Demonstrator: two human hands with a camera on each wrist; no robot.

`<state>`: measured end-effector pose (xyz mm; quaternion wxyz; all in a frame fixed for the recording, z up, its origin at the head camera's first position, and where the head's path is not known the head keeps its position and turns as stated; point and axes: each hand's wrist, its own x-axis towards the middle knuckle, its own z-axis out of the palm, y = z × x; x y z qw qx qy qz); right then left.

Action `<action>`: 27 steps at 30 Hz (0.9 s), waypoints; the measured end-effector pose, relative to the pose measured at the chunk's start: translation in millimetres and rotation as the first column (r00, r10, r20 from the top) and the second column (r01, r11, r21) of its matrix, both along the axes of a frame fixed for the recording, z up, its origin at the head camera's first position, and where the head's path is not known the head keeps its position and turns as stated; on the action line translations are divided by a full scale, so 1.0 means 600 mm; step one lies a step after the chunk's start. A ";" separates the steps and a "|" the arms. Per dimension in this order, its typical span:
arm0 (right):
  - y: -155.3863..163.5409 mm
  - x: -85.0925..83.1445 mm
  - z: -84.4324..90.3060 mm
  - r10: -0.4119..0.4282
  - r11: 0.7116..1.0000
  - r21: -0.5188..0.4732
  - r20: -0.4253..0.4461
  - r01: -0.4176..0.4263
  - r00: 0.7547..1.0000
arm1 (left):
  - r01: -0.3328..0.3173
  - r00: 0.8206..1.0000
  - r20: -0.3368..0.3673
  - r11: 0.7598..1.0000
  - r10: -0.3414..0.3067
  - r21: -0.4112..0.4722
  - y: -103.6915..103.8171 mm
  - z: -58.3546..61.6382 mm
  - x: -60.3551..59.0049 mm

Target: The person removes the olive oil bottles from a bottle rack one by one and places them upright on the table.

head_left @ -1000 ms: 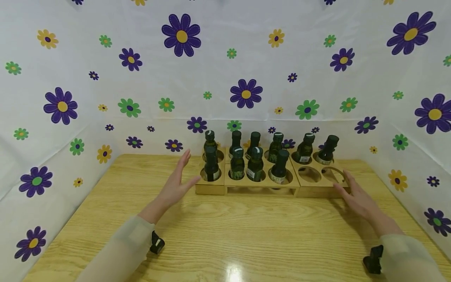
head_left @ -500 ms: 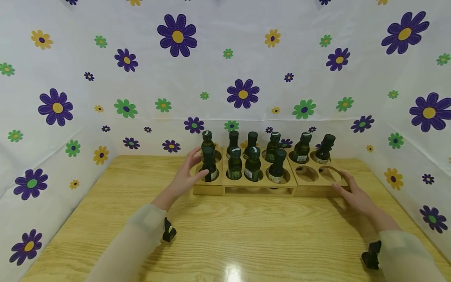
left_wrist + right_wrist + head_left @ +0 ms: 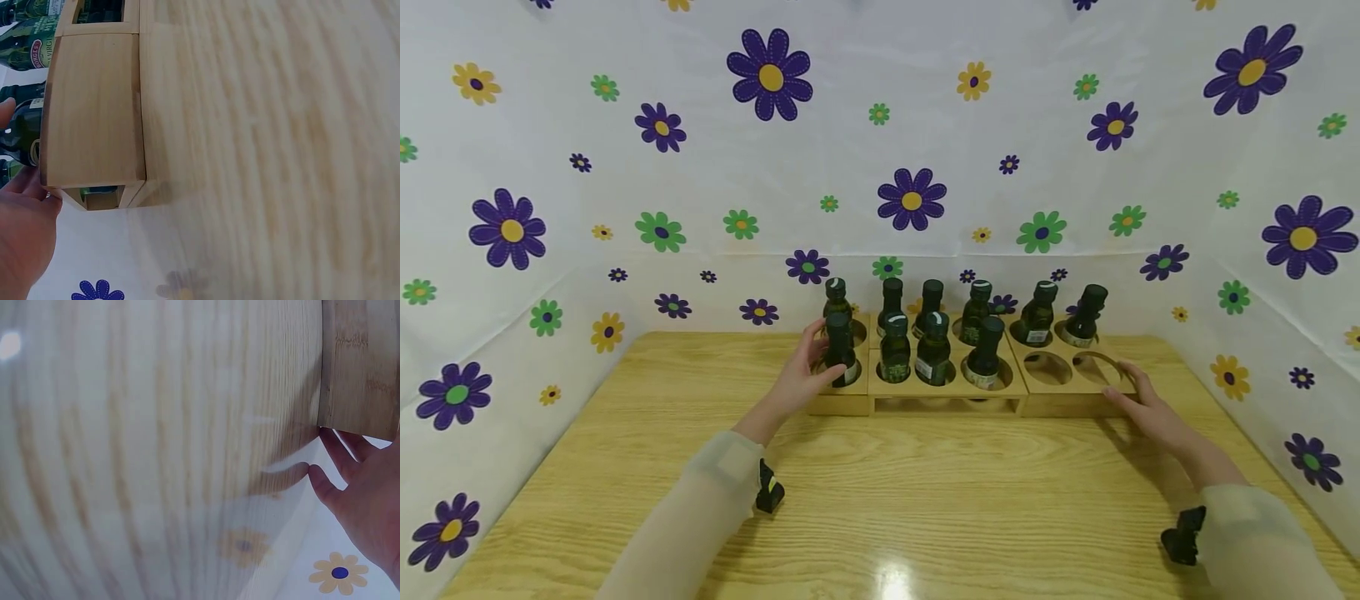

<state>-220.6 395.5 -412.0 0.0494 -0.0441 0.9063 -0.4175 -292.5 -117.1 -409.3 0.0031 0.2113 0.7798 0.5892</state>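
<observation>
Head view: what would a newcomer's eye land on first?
The flowered cloth behind the table, with its big purple blooms, is likely first. Next is the wooden rack on the table, dark bottles set in it; the left hand is at its left end, the right hand at its right.

1. A glossy, yellowish wood-grain tabletop (image 3: 880,483) fills the lower part of the head view, its grain running mostly left to right.
2. Behind the tabletop's rear edge rises a white, fabric-like back wall (image 3: 842,83), with a horizontal crease (image 3: 715,253) low across it.
3. A matching left wall (image 3: 490,333) follows the tabletop's left edge; a right wall (image 3: 1270,333) follows the right edge.
4. Purple, yellow and green flowers (image 3: 769,77), large and small, are scattered over all three walls.
5. A bright glare spot (image 3: 895,579) shines near the middle of the tabletop's near side.
</observation>
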 end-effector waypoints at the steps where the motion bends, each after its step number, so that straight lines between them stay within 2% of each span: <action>1: 0.000 0.000 0.000 0.000 1.000 0.001 -0.002 0.000 1.000 | 0.003 1.000 -0.002 1.000 -0.003 0.000 0.000 -0.002 -0.001; 5: -0.002 -0.002 0.001 0.004 1.000 -0.005 -0.004 -0.004 1.000 | 0.016 0.999 -0.036 1.000 -0.016 -0.018 -0.002 -0.011 -0.010; 7: -0.002 -0.002 0.002 0.002 1.000 -0.001 -0.002 -0.002 1.000 | 0.022 0.999 -0.038 0.999 -0.023 -0.030 0.000 0.001 -0.002; 10: -0.002 -0.002 0.002 -0.002 1.000 0.004 0.002 0.002 1.000 | 0.030 0.999 -0.021 0.999 -0.030 -0.029 0.003 0.007 0.001; 17: 0.000 -0.004 0.003 -0.008 1.000 0.003 0.009 0.008 1.000 | 0.023 0.998 -0.058 0.998 -0.026 -0.058 0.003 -0.013 -0.015; 27: -0.001 -0.003 0.002 -0.014 1.000 -0.003 0.014 0.014 1.000 | -0.001 0.996 -0.089 0.997 -0.006 -0.082 0.002 -0.012 -0.013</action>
